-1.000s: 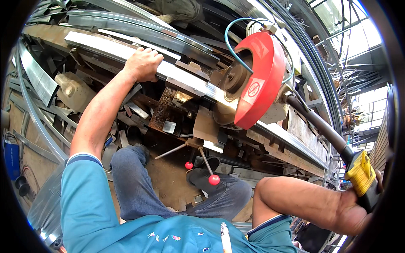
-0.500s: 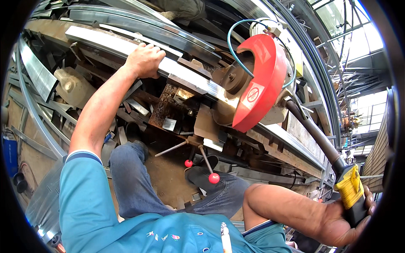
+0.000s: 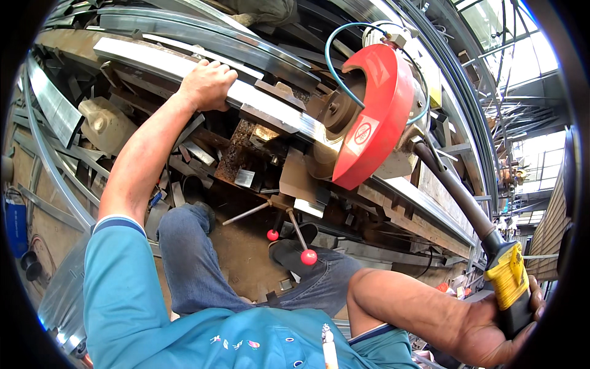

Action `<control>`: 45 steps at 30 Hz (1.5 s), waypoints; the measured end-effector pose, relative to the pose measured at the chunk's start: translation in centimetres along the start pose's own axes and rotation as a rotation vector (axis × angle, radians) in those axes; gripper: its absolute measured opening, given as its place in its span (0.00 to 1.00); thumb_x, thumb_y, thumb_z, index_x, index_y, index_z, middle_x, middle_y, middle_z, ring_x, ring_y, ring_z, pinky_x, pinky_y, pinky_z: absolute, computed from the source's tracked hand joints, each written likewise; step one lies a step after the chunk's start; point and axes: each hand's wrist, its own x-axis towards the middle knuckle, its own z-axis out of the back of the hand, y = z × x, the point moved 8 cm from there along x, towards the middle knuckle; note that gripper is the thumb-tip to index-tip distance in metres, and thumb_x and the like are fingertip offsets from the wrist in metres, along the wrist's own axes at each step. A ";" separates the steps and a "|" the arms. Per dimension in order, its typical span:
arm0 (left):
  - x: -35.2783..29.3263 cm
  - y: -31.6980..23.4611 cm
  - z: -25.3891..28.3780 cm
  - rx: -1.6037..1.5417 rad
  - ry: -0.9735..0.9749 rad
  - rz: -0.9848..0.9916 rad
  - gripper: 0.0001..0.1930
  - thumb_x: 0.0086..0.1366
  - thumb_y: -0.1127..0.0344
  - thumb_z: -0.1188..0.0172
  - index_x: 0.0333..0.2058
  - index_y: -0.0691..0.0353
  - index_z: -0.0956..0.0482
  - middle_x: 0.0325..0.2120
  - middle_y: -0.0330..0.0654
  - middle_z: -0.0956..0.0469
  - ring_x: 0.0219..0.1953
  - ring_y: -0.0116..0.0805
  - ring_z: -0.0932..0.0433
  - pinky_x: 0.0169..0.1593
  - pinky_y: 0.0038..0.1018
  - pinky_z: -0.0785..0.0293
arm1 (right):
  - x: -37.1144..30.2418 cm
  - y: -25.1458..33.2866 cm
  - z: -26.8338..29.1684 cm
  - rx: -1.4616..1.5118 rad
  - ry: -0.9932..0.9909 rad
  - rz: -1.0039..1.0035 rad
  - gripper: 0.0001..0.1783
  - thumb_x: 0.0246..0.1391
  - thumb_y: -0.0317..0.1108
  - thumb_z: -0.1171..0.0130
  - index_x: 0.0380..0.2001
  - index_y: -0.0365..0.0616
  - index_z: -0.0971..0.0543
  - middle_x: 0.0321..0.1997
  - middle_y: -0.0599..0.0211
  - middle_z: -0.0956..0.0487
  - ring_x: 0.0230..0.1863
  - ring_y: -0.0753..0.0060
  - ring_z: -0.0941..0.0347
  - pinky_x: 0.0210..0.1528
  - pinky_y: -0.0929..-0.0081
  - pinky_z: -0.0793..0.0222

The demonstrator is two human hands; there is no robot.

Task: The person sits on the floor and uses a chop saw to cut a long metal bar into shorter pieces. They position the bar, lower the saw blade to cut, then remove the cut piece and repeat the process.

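A long silvery metal profile (image 3: 141, 60) runs from the far left toward the middle, its right end at the saw's round blade (image 3: 345, 111). My left hand (image 3: 208, 85) is closed over it, with knuckles up. Beside the blade, dark clamp jaws (image 3: 268, 118) flank the profile. A curved red guard (image 3: 376, 126) covers much of the blade. From the cut-off saw a dark lever slopes down right to a yellow-and-black handle (image 3: 510, 283). My right hand (image 3: 491, 329) is wrapped around that handle's lower end. Where blade and profile meet is partly hidden by the guard.
Clamp spokes with red knobs (image 3: 308, 257) stick out toward my knees. Long metal profiles (image 3: 203, 34) lie behind the bench. A dirty plastic jug (image 3: 106, 127) and offcuts lie at left. A teal hose (image 3: 329, 55) loops over the saw.
The saw's guard and handle sit slightly further left, and my right hand has shifted left with the handle. My left hand keeps its grip on the profile.
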 end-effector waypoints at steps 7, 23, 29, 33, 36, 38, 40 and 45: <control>0.0 -0.1 -0.1 0.013 -0.015 -0.009 0.30 0.41 0.54 0.19 0.42 0.57 0.23 0.40 0.40 0.20 0.50 0.42 0.22 0.57 0.39 0.29 | 0.0 -0.2 0.2 0.017 0.035 -0.038 0.06 0.45 0.31 0.34 0.29 0.50 0.21 0.26 0.65 0.21 0.28 0.61 0.22 0.35 0.61 0.26; -0.1 0.0 0.0 0.010 -0.029 -0.017 0.29 0.41 0.55 0.20 0.41 0.57 0.23 0.40 0.41 0.20 0.50 0.42 0.21 0.57 0.39 0.28 | -0.5 0.0 -0.1 0.011 0.030 -0.039 0.06 0.46 0.31 0.34 0.30 0.48 0.21 0.26 0.64 0.21 0.27 0.63 0.23 0.35 0.63 0.26; 0.1 0.0 0.1 -0.009 -0.014 -0.016 0.29 0.41 0.55 0.20 0.41 0.56 0.23 0.41 0.41 0.20 0.50 0.41 0.21 0.56 0.39 0.28 | -0.6 0.2 -0.1 -0.001 0.031 -0.015 0.07 0.46 0.31 0.35 0.31 0.48 0.20 0.26 0.65 0.21 0.27 0.62 0.23 0.34 0.61 0.27; 0.0 -0.1 0.2 0.010 0.000 -0.006 0.30 0.41 0.55 0.19 0.42 0.56 0.23 0.41 0.41 0.20 0.51 0.41 0.22 0.57 0.38 0.28 | -0.7 0.1 0.2 0.029 0.011 -0.040 0.09 0.46 0.31 0.35 0.33 0.49 0.20 0.27 0.67 0.21 0.27 0.63 0.24 0.34 0.62 0.27; -0.1 0.3 0.3 0.003 -0.002 -0.001 0.32 0.39 0.53 0.18 0.42 0.56 0.23 0.41 0.41 0.20 0.51 0.42 0.22 0.57 0.39 0.28 | -1.7 0.7 0.8 0.074 0.004 -0.045 0.10 0.48 0.31 0.36 0.36 0.51 0.20 0.29 0.70 0.20 0.27 0.64 0.24 0.33 0.64 0.26; -0.3 -0.4 0.3 0.002 -0.005 -0.019 0.31 0.39 0.53 0.18 0.41 0.56 0.23 0.41 0.41 0.20 0.51 0.43 0.21 0.56 0.39 0.28 | -4.1 2.8 1.9 0.150 -0.019 -0.065 0.11 0.50 0.30 0.38 0.39 0.53 0.20 0.29 0.72 0.20 0.27 0.66 0.25 0.32 0.67 0.26; -0.2 -0.5 0.5 -0.006 -0.033 -0.038 0.30 0.40 0.53 0.19 0.40 0.56 0.23 0.40 0.41 0.19 0.50 0.44 0.21 0.56 0.40 0.28 | -3.0 2.6 1.8 0.086 -0.040 -0.055 0.08 0.52 0.30 0.41 0.38 0.53 0.20 0.28 0.72 0.20 0.27 0.66 0.25 0.32 0.67 0.26; -0.2 0.1 0.5 -0.010 0.029 -0.005 0.29 0.44 0.52 0.21 0.43 0.56 0.22 0.45 0.40 0.19 0.54 0.40 0.22 0.58 0.40 0.29 | 2.4 -1.7 4.2 0.051 0.228 -0.161 0.15 0.56 0.35 0.38 0.40 0.33 0.19 0.36 0.55 0.21 0.41 0.59 0.24 0.56 0.53 0.28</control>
